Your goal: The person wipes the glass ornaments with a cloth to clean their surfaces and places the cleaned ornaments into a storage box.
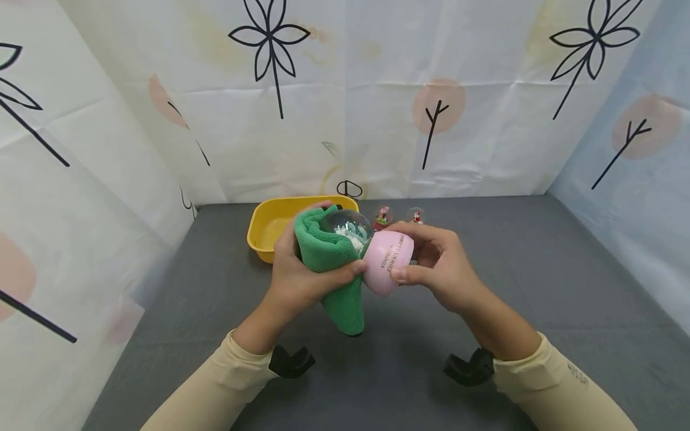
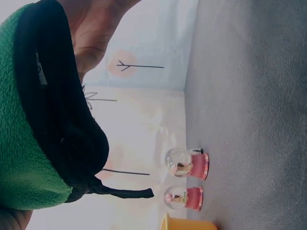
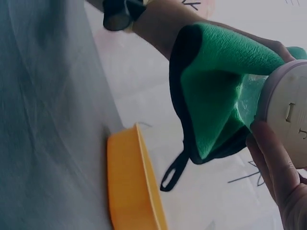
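My right hand [image 1: 444, 266] grips a snow globe by its pink base [image 1: 384, 269], thumb on the near side. The globe lies tilted, its clear dome [image 1: 353, 224] pointing to the left, with white and teal shapes inside. Lettering runs across the base. My left hand [image 1: 302, 278] holds a green cloth [image 1: 326, 248] against the dome, the thumb reaching over to the base. Part of the cloth hangs below the hand. In the right wrist view the cloth's dark edging [image 3: 177, 100] and hanging loop [image 3: 175, 172] show, and so does the base's pale underside [image 3: 290, 110].
A yellow tub [image 1: 261, 230] stands on the grey table [image 1: 215, 335], behind the left hand. Two small snow globes with pink bases [image 2: 200, 166] [image 2: 194, 198] sit at the back, near the tub. Patterned cloth walls [image 1: 377, 137] close off the back and sides.
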Tool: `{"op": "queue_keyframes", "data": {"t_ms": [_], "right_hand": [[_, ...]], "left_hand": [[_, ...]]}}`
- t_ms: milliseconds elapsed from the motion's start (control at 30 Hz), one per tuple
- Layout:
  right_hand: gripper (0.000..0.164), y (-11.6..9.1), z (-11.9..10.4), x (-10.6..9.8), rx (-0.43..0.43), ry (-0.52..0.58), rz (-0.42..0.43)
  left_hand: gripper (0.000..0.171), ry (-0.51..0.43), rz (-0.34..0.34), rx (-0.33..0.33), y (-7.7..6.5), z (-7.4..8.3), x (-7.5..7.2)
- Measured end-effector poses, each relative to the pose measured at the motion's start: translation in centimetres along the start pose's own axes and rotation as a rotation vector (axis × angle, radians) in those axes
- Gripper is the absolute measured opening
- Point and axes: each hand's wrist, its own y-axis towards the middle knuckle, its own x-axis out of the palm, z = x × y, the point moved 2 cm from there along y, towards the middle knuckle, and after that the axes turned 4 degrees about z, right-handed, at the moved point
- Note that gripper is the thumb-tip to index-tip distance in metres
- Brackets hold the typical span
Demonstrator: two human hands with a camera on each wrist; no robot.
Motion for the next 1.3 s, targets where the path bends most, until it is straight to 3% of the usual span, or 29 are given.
{"op": "queue_keyframes", "data": {"t_ms": [100,233,333,500,667,800,900,1100,1200,1300], "right_hand": [[0.033,0.1,0.6,0.1,0.117,0.173,-0.052],[0.034,0.1,1.1,0.6,0.284,0.363,-0.145],[0.043,0.2,1.2,0.9,0.363,0.389,-0.175],[0.052,0.4,1.7,1.1,0.424,0.371,-0.16],[0.05,0.3,1.9,1.3,0.405,0.405,-0.145],[0.044,0.4,1.7,1.3,0.279,0.333,-0.104],[0.049,0.4,1.4,1.2,0.119,0.221,-0.048],[0.088,0.4,0.2,1.7,-0.352,-0.12,0.02],[0.092,0.3,-0.5,2.2,-0.607,-0.32,0.07],[0.085,0.2,-0.9,2.8,-0.78,-0.484,0.108]], "left_hand": [[0.087,0.007,-0.005,0.027,0.0,0.0,-0.2],[0.089,0.005,-0.018,0.071,0.2,0.1,-0.4],[0.087,0.006,-0.028,0.074,0.5,0.0,-0.6],[0.086,0.013,-0.014,0.086,0.8,-0.2,-1.0],[0.085,0.021,0.025,0.093,0.8,-0.4,-0.9],[0.083,0.008,0.04,0.064,0.7,-0.3,-0.9],[0.081,0.002,0.047,0.046,0.6,-0.2,-0.8],[0.08,0.024,0.073,0.034,0.6,0.2,-1.0],[0.079,0.039,0.086,0.028,0.6,0.2,-1.1],[0.076,0.035,0.096,0.013,0.7,0.4,-1.1]]}}
